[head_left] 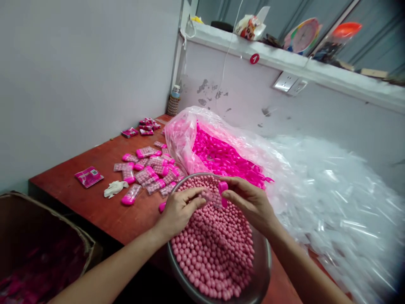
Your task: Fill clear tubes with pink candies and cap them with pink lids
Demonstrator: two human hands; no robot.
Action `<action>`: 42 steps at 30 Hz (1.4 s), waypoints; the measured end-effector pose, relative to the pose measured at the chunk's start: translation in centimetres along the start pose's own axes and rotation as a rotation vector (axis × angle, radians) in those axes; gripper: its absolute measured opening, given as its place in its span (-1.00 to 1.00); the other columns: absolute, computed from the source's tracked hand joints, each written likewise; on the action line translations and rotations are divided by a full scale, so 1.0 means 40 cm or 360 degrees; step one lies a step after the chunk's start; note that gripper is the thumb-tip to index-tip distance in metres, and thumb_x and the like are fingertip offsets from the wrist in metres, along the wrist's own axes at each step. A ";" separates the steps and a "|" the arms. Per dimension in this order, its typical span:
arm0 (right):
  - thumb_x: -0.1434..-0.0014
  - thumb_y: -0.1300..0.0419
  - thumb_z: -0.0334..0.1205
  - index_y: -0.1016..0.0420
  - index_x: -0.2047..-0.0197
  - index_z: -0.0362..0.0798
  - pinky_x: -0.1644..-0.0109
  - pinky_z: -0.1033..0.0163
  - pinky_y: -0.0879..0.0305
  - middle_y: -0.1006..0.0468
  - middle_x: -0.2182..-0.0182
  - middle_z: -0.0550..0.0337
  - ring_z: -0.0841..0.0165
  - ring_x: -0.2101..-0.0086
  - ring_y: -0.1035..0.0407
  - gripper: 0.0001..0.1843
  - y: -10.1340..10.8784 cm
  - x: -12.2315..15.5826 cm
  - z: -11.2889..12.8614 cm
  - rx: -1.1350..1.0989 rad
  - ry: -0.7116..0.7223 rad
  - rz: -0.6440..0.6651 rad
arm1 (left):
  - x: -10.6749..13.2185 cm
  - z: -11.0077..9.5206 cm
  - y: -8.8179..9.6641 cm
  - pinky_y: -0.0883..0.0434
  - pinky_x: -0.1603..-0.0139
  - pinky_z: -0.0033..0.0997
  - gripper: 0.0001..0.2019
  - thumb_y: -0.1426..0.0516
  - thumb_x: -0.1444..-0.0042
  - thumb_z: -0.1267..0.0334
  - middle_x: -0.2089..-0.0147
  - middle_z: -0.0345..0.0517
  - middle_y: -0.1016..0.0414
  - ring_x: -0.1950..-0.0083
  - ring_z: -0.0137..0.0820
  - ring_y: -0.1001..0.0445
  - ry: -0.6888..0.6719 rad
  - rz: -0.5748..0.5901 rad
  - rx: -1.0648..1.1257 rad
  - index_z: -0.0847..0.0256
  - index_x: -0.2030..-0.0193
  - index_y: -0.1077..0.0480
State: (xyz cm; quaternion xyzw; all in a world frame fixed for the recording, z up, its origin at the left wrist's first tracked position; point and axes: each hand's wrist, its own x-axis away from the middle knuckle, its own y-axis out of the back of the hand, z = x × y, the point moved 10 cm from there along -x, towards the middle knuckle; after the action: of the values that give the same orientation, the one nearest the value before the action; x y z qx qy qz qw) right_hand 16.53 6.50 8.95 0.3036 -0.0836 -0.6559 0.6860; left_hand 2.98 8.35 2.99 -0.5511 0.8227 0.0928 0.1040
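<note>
A metal bowl (264,270) heaped with small pink candy balls (215,245) sits at the table's near edge. Above it my left hand (179,209) grips a small clear plastic case (212,198) filled with pink balls. My right hand (249,200) pinches the case's bright pink cap (222,188) at its end. Both hands hover just over the pile of balls. Behind the bowl an open plastic bag (183,139) holds many bright pink caps (221,158).
Several filled capped cases (148,169) lie on the red-brown table (95,198) to the left, with a pink packet (89,176) and a white glove (115,188). A heap of clear empty cases (341,198) fills the right. A cardboard box (41,249) stands lower left.
</note>
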 end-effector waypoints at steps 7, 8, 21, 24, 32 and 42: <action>-0.16 -0.15 -0.24 -0.40 0.25 -0.06 0.36 0.33 -0.25 -0.45 0.44 0.18 0.41 0.42 -0.32 -0.91 -0.065 0.023 0.106 0.0621 0.0542 0.0188 | 0.015 -0.048 -0.004 -0.39 0.11 -0.50 -0.79 -0.10 -0.14 0.35 0.17 -0.15 -0.58 0.15 -0.39 -0.51 -0.0221 0.0007 -0.0216 0.17 0.11 -0.49; -0.16 -0.15 -0.24 -0.39 0.29 -0.07 0.38 0.34 -0.24 -0.42 0.47 0.19 0.41 0.44 -0.30 -0.92 -0.070 0.027 0.108 0.0645 0.0559 0.0198 | 0.017 -0.051 -0.003 -0.39 0.11 -0.49 -0.80 -0.10 -0.14 0.34 0.16 -0.13 -0.58 0.15 -0.39 -0.52 -0.0237 0.0000 -0.0246 0.19 0.12 -0.50; -0.10 -0.21 -0.22 -0.46 0.08 0.03 0.19 0.23 -0.33 -0.52 0.25 0.12 0.32 0.26 -0.40 -0.72 -0.056 0.016 0.030 0.0110 0.0227 0.0149 | -0.003 -0.009 0.007 -0.43 0.13 -0.46 -0.77 -0.12 -0.10 0.35 0.16 -0.13 -0.59 0.15 -0.35 -0.53 -0.0007 -0.0047 0.0097 0.18 0.11 -0.51; -0.03 -0.28 -0.18 -0.41 -0.01 0.15 0.09 0.18 -0.34 -0.48 0.06 0.18 0.29 0.15 -0.41 -0.57 -0.059 0.029 -0.058 -0.0634 -0.0216 0.0183 | -0.009 0.029 0.014 -0.44 0.13 -0.44 -0.76 -0.13 -0.10 0.31 0.12 -0.12 -0.58 0.13 -0.33 -0.52 0.0186 -0.0105 0.0493 0.22 0.09 -0.49; 0.08 -0.35 -0.08 -0.52 0.21 -0.01 0.19 0.28 -0.36 -0.56 0.30 0.17 0.39 0.34 -0.44 -0.66 -0.071 0.046 -0.137 -0.1308 -0.0561 0.0088 | -0.001 -0.016 -0.002 -0.36 -0.02 -0.40 -0.78 -0.17 -0.08 0.32 0.14 -0.13 -0.57 0.07 -0.34 -0.48 -0.0053 0.0027 0.0220 0.14 0.12 -0.52; -0.01 -0.22 -0.08 -0.54 0.26 -0.11 0.05 0.03 -0.34 -0.58 0.31 0.03 0.21 0.19 -0.45 -0.71 -0.208 0.067 -0.096 -0.1531 -0.0873 0.0565 | 0.005 -0.048 -0.003 -0.33 -0.07 -0.33 -0.78 -0.14 -0.10 0.34 0.11 -0.12 -0.52 -0.02 -0.32 -0.40 -0.0248 0.0055 -0.0013 0.09 0.12 -0.52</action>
State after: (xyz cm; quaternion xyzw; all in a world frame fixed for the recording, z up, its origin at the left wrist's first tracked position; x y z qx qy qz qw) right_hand 11.76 5.49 0.72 -0.2419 -0.0004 -0.5498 0.7995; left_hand 2.88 7.62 4.76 -0.5282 0.8212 0.1406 0.1639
